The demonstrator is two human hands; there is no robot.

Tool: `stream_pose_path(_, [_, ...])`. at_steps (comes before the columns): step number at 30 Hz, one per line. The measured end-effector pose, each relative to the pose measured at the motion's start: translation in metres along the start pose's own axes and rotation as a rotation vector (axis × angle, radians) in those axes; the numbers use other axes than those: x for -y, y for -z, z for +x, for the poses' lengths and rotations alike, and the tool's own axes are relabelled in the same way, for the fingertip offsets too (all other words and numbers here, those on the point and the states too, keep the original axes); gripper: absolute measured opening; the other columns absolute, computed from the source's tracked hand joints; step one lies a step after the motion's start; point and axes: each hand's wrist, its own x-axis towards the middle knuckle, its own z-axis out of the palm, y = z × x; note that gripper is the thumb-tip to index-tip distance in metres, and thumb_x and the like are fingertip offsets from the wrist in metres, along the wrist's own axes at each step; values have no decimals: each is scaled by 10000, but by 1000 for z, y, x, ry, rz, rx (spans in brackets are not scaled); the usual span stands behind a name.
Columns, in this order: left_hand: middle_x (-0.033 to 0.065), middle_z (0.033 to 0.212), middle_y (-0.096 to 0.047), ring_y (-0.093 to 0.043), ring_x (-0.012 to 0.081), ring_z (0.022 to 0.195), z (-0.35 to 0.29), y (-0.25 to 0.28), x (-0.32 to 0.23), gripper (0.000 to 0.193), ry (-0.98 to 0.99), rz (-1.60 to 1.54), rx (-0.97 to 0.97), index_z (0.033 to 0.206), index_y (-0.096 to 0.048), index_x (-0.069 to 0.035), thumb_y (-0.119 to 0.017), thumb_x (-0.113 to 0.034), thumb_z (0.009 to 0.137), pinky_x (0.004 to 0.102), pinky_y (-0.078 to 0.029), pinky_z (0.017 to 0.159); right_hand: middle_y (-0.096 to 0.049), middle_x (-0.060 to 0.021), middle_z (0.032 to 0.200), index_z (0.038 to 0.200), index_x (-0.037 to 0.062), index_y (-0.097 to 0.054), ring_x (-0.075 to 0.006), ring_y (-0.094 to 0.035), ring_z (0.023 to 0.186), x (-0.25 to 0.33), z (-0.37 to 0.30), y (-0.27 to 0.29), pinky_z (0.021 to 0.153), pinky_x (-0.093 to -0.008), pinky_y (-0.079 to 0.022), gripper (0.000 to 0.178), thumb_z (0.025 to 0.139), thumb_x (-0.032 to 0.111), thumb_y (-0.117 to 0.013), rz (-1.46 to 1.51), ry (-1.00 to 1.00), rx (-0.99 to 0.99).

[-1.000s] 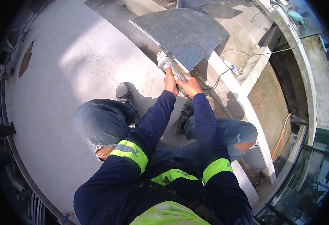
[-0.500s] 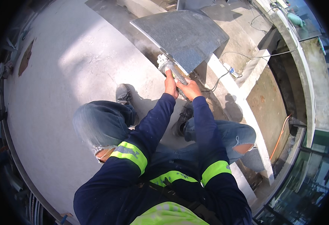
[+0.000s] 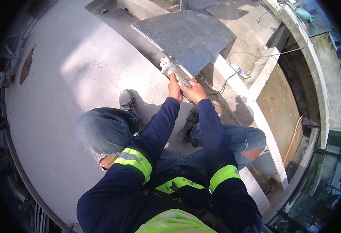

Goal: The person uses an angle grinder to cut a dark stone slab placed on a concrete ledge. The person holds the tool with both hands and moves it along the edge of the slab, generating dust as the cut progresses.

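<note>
Both my hands are closed round a dusty angle grinder point(image 3: 183, 79). My left hand point(image 3: 174, 88) grips it close to its pale, dust-caked head; my right hand point(image 3: 194, 92) wraps the body farther back. The head is at the near left edge of a large dark grey stone slab point(image 3: 190, 39), whose pale cut side faces me. Whether the disc touches the slab I cannot tell, as the disc is hidden. Dust hangs in the air along that edge. A dark power cord point(image 3: 224, 86) runs right from behind my right hand.
A blue-and-white cord connector point(image 3: 242, 73) lies by a pale concrete ledge point(image 3: 248, 99) on the right. Below the slab's left edge runs a dark gap point(image 3: 147, 54). An orange hose point(image 3: 293, 138) lies in a recess at right. My shoes point(image 3: 127, 100) rest on the pale floor point(image 3: 54, 128).
The grinder and both hands have shifted slightly left along the slab's edge. My grip is the same, and the view has turned a little.
</note>
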Motion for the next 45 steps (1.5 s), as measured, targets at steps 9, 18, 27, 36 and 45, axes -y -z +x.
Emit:
stream_pose_path(9, [162, 1398, -713, -723, 316, 1238, 0, 6, 4, 814, -6, 6, 19, 1599, -561, -34, -504, -730, 1182, 500, -587, 1101, -835, -198, 1256, 1621, -24, -655, -218, -824, 939, -1, -10, 3, 636, -368, -670, 919, 975, 597, -858, -4, 16, 7])
stream_pose_path(18, [170, 1403, -701, -722, 338, 1254, -4, 4, 5, 811, 15, 10, 36, 1630, -533, -79, -490, -751, 1178, 520, -582, 1134, -830, -122, 1173, 1516, 24, -751, -186, -772, 873, -8, -6, 1, 617, -374, -643, 722, 1036, 558, -830, -35, 27, -35])
stream_pose_path(27, [171, 1434, -686, -700, 339, 1301, 10, 5, 3, 819, 12, 7, 21, 1643, -525, -76, -492, -750, 1178, 529, -560, 1167, -837, -212, 1253, 1632, -32, -641, -243, -834, 970, -4, 4, 2, 675, -384, -682, 945, 962, 597, -860, 5, 10, 20])
stream_pose_path(36, [177, 1396, -706, -714, 332, 1248, 2, 1, 6, 827, -3, -2, 19, 1610, -551, -29, -507, -732, 1177, 513, -581, 1119, -831, -217, 1290, 1628, -24, -649, -254, -837, 999, -5, -3, 6, 693, -380, -683, 950, 960, 616, -866, -16, 6, 3])
stream_pose_path(45, [181, 1252, -718, -735, 355, 1157, -4, 5, 10, 750, 1, 0, 37, 1533, -562, -61, -472, -722, 1190, 536, -603, 1071, -839, -128, 1102, 1456, 56, -790, -213, -807, 861, -2, -21, 8, 650, -363, -646, 759, 977, 643, -831, -24, -2, 3])
